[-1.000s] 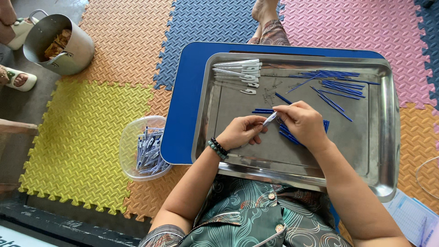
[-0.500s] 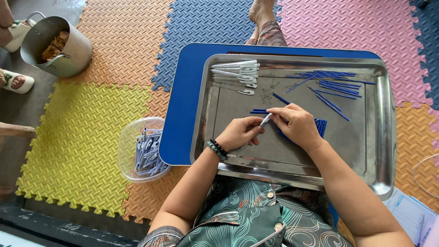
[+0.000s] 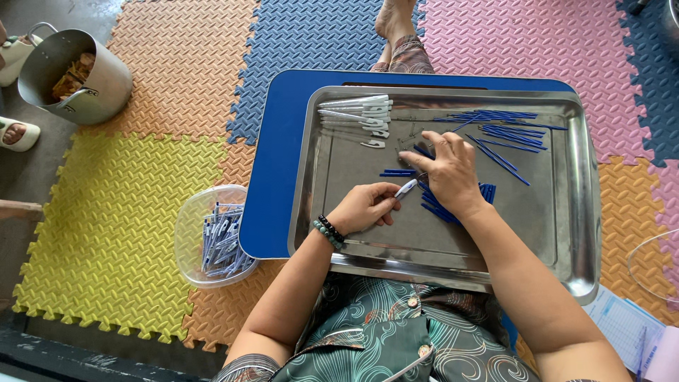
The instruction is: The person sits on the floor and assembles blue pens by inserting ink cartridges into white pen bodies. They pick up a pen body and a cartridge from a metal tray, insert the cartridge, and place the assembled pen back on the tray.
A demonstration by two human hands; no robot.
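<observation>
Slim white pen (image 3: 406, 188) (perhaps unfinished).

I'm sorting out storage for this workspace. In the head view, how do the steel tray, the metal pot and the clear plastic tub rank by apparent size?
1. The rectangular stainless steel tray, clearly largest.
2. The round metal pot with handles.
3. The clear plastic tub of assembled pens.
The pot and tub look nearly alike and lie at different distances, so their order is unsure.

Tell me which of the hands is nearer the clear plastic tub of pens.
Left. The left hand is over the tray's middle, closer to the tub on the mat; the right hand is farther across the tray.
</observation>
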